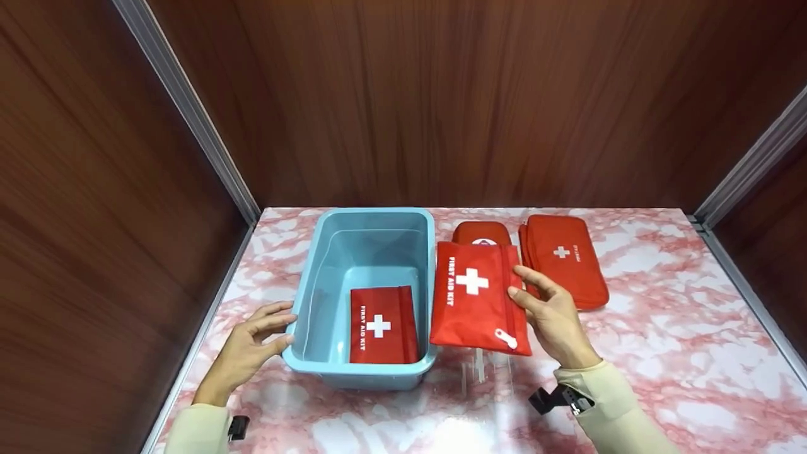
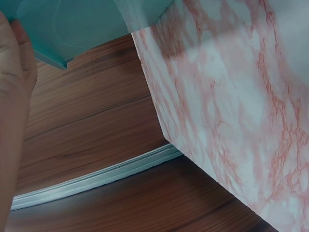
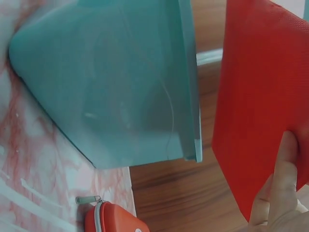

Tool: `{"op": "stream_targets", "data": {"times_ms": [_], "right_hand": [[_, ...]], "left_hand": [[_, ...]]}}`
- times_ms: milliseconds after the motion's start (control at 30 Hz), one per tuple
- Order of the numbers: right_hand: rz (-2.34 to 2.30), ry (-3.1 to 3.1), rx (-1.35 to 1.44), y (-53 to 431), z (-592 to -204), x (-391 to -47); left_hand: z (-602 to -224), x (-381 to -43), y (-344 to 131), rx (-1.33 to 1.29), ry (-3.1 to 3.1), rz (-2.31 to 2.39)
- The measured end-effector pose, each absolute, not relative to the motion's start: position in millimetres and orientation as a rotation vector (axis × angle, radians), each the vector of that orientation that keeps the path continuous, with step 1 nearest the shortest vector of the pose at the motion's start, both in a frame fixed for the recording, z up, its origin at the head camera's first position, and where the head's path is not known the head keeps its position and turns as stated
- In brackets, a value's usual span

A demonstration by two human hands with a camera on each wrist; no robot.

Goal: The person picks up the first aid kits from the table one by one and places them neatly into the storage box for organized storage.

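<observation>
Raised beside the basin's right rim is a flat red first aid pouch with a white cross and a zip. My right hand pinches it by its right edge between thumb and fingers; its plain back faces the right wrist view. My left hand is at the left rim of the blue plastic basin, thumb and fingertips at the edge. A second red first aid pouch lies inside the basin, near its front wall. The left wrist view shows only part of the left hand against the basin.
Behind the raised pouch sits a small red zipped case, partly hidden. To its right lies a larger red first aid bag. The pink-and-white marbled table is bounded by brown wood-grain panels with metal edge strips.
</observation>
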State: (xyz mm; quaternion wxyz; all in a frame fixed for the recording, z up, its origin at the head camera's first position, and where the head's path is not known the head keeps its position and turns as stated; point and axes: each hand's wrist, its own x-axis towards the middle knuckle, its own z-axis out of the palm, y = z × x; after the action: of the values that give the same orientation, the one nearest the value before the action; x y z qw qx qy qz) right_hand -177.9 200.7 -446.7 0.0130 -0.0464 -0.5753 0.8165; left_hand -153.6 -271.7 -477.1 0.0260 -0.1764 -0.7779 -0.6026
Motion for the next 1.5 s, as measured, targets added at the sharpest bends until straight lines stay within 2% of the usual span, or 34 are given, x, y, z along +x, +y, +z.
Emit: {"op": "stream_targets", "data": {"times_ms": [1133,1500], "right_hand": [[2.569,-1.862,-0.072,152,-446,-192],[2.6,-1.852,-0.012,137,-445,-194]], "left_hand": [[-477,-152,-270,-0.486,-2.38,-1.897],[-478,-153,-272,-0.562,-2.366,-1.876]]}}
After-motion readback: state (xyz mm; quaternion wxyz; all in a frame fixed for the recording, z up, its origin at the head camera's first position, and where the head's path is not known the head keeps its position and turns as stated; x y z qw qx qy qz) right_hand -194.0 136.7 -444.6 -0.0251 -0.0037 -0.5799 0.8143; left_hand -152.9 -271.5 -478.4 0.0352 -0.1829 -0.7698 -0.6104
